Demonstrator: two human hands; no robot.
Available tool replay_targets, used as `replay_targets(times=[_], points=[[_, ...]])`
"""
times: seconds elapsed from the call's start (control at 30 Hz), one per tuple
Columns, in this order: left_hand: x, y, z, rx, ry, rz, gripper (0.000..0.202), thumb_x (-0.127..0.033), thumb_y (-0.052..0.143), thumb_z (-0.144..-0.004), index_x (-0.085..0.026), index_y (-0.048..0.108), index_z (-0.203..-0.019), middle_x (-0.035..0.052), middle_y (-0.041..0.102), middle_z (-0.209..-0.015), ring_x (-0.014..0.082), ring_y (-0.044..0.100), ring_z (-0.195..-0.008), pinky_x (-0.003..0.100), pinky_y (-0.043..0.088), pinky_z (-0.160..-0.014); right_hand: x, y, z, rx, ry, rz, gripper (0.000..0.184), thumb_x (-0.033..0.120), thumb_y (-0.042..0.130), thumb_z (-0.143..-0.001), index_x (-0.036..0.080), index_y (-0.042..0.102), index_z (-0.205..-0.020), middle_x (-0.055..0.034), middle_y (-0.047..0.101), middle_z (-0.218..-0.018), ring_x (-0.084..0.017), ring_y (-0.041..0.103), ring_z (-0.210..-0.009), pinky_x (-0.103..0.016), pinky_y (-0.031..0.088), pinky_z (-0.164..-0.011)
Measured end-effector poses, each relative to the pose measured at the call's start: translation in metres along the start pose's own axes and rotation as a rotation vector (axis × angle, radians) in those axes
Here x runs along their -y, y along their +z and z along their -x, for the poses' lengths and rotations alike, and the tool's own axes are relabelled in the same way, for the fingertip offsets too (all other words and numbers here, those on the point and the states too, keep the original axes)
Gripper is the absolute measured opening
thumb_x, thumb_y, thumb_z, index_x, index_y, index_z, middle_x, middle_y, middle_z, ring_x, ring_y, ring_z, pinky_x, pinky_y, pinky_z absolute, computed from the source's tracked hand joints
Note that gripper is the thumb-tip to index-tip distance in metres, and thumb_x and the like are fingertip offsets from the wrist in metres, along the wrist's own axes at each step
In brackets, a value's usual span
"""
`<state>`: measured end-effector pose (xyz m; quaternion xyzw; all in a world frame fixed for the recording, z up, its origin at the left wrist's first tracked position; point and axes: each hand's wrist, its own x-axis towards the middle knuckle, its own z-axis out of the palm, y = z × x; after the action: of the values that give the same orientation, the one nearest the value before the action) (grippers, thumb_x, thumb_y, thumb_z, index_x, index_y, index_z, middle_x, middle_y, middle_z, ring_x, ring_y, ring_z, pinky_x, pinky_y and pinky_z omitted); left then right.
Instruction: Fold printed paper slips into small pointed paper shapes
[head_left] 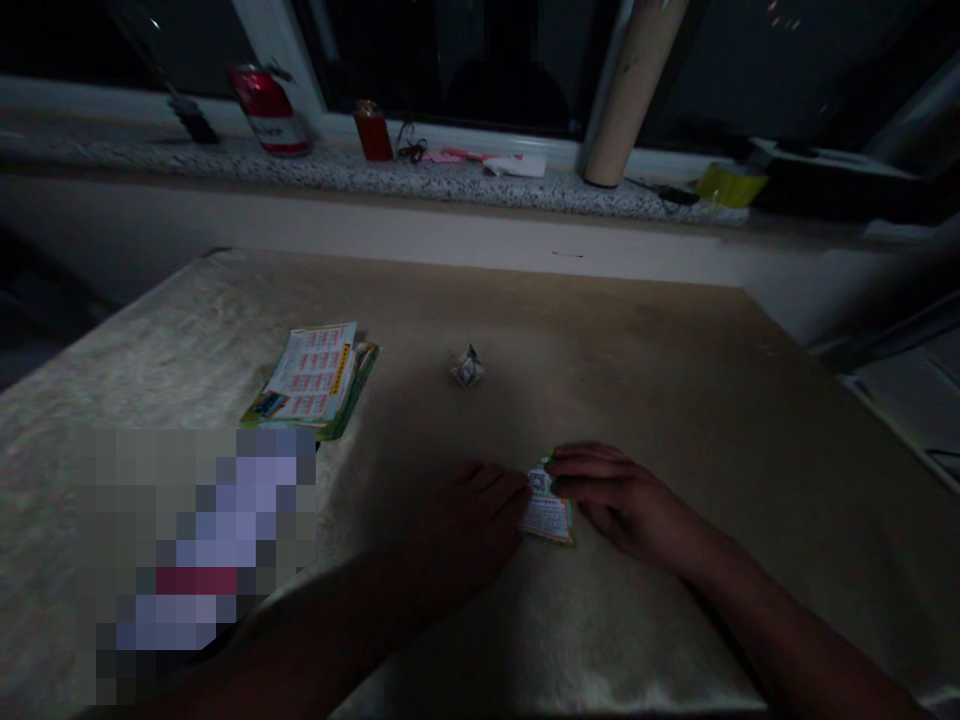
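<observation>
Both hands are on a small folded sheet of printed paper (547, 518), which sits flat on the table (645, 370) toward the near side, a bit right of centre. It's got a QR code near the top, lines of small text below that and some green along the edges. The left hand (480, 515) is over the left edge with its fingers close together, but honestly can't tell if it's pinching the paper or just pressing it down. The right hand (619, 495) comes in from the other side, fingertips over the upper right part, thumb tucked mostly out of sight, so no idea if that one's gripping either. Further back, well apart from the hands, there's a little pointy folded-paper piece (468, 368) sitting by itself. Off to the left is a loose stack of printed leaflets (311, 375), the top one covered in red print with a yellow strip. Just in front of that a patch is pixelated, so can't make it out. Behind it all, the speckled windowsill (450, 185) has a red and white can (268, 110), plus a cardboard-coloured tube (634, 95) standing at a lean.
</observation>
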<state>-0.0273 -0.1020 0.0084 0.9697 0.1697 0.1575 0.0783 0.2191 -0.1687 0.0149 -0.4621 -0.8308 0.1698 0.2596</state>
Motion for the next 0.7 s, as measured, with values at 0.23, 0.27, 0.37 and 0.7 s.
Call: replay_targets(times=[0.23, 0.27, 0.37, 0.7], points=[[0.007, 0.003, -0.001, -0.076, -0.036, 0.025, 0.014, -0.016, 0.053, -0.095, -0.017, 0.066, -0.099, 0.0072, 0.066, -0.096, 0.0216, 0.058, -0.089, 0.037, 0.048, -0.082, 0.013, -0.005, -0.003, 0.045, 0.07, -0.004, 0.039, 0.02, 0.072, -0.08, 0.026, 0.069, -0.117, -0.0055, 0.067, -0.128, -0.025, 0.058, -0.125, -0.044, 0.045, -0.107], [0.007, 0.003, -0.002, -0.085, -0.038, 0.035, 0.015, -0.017, 0.052, -0.096, -0.017, 0.066, -0.098, 0.0068, 0.065, -0.095, 0.0211, 0.058, -0.089, 0.037, 0.048, -0.082, 0.013, -0.004, -0.004, 0.029, 0.079, 0.01, 0.033, 0.024, 0.073, -0.082, 0.026, 0.07, -0.115, -0.0056, 0.069, -0.125, -0.025, 0.059, -0.122, -0.043, 0.046, -0.106], [0.009, 0.003, -0.003, -0.089, -0.071, 0.077, 0.019, -0.022, 0.049, -0.099, -0.017, 0.067, -0.092, 0.0052, 0.065, -0.09, 0.0193, 0.057, -0.085, 0.035, 0.046, -0.082, 0.011, 0.004, -0.006, -0.04, 0.082, 0.06, 0.017, 0.03, 0.066, -0.092, 0.026, 0.073, -0.107, -0.0058, 0.072, -0.118, -0.023, 0.064, -0.114, -0.042, 0.048, -0.099], [0.013, -0.003, -0.016, 0.039, -0.256, 0.126, 0.025, -0.028, 0.05, -0.1, -0.015, 0.068, -0.088, 0.0049, 0.067, -0.087, 0.0203, 0.06, -0.085, 0.038, 0.045, -0.085, 0.01, 0.008, -0.01, -0.101, 0.167, 0.054, 0.013, 0.028, 0.062, -0.094, 0.019, 0.067, -0.087, -0.0106, 0.068, -0.116, -0.025, 0.062, -0.11, -0.044, 0.05, -0.098]])
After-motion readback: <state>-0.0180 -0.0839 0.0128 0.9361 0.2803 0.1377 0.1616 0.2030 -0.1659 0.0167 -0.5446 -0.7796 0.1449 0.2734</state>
